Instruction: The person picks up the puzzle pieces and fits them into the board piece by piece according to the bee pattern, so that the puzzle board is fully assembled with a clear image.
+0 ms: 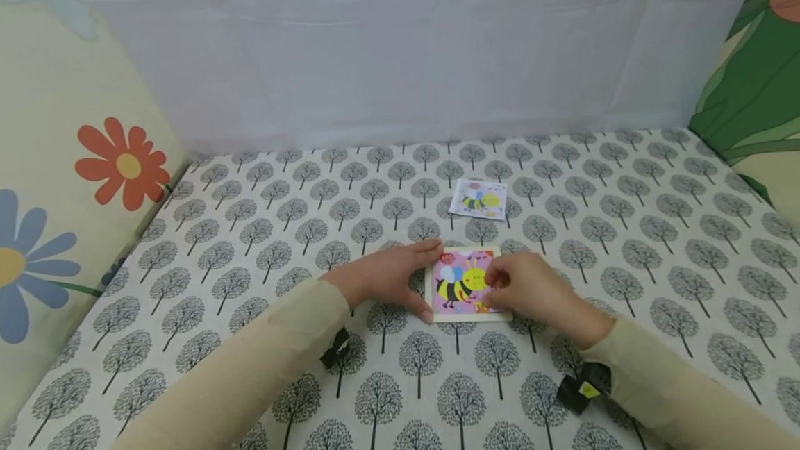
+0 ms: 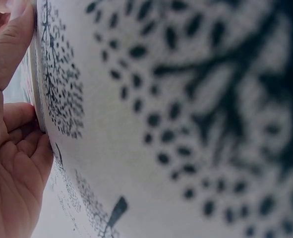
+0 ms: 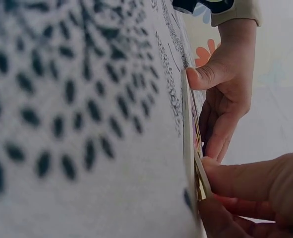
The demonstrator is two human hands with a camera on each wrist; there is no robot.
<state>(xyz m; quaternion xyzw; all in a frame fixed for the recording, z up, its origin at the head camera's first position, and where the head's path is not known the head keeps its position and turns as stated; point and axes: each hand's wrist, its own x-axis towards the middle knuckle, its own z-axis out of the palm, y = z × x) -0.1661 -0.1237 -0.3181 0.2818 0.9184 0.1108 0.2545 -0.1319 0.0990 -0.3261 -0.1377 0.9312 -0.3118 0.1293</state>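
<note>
A square jigsaw puzzle board (image 1: 446, 317) with a bumblebee picture lies flat between the hands. My left hand (image 1: 387, 276) holds its left side, the thumb at the near corner and the fingers at the far one. In the left wrist view those fingers (image 2: 20, 116) bend against the board's edge. My right hand (image 1: 531, 290) is over the board's right part. Between its thumb and fingertips it pinches a thin puzzle piece (image 3: 204, 179), tilted up from the board in the right wrist view. The piece's picture side is mostly hidden by the fingers.
Behind the board lies a small picture card (image 1: 480, 200) with the same bee. A tree-print cloth (image 1: 400, 210) covers the table. A white curtain (image 1: 387, 54) hangs at the back, and flower-painted walls stand left and right. Small dark devices (image 1: 584, 387) are strapped at the wrists.
</note>
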